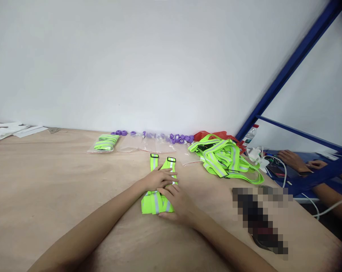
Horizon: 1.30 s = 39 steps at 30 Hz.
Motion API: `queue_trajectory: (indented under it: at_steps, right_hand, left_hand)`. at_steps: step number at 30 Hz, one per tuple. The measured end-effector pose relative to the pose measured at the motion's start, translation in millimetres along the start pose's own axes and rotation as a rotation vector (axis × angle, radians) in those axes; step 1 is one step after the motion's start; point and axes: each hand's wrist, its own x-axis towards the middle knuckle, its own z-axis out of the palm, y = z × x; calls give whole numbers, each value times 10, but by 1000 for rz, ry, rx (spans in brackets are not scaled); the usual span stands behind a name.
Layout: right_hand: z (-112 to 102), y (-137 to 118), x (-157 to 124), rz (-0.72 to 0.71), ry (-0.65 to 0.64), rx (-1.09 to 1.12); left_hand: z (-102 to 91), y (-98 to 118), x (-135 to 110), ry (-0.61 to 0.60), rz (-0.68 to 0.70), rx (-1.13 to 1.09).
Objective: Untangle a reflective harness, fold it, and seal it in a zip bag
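Note:
On the table in front of me lies a folded neon-yellow reflective strap (150, 204) with silver stripes. Two black buckles (171, 159) show at its far end. My left hand (158, 179) rests across the middle of the strap, fingers stretched out flat. Just nearer to me, my right hand (178, 207) curls over the right side of the folded part, its thumb by the near edge and its fingertips close to the left hand. Part of the strap is hidden under both hands.
Behind stand a bagged strap (106, 142), clear plastic bags (131, 142) and several purple rolls (182, 138). A heap of loose reflective straps (224, 156) lies at right, beside red plastic (207, 135). Beyond the blue frame (290, 68), another person's hands (294, 160) are near cables. A pixelated patch covers something at right.

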Motion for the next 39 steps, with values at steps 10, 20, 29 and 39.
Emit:
queue_trajectory:
  at_steps: [10,20,29,39]
  right_hand:
    - [-76,-26,1,-24,1,-11]
    - [-54,-21,-4,-18,32,14]
    - [-167,19,-121,6,92,223]
    - [-191,115,-296,2,83,224]
  left_hand:
    - [-185,141,-129,242,-107,-251]
    - [-130,761,-1206,145,8,211]
    - [-2,691,-1092,103,-72,331]
    - [-49,671,-1058,112,-78,317]
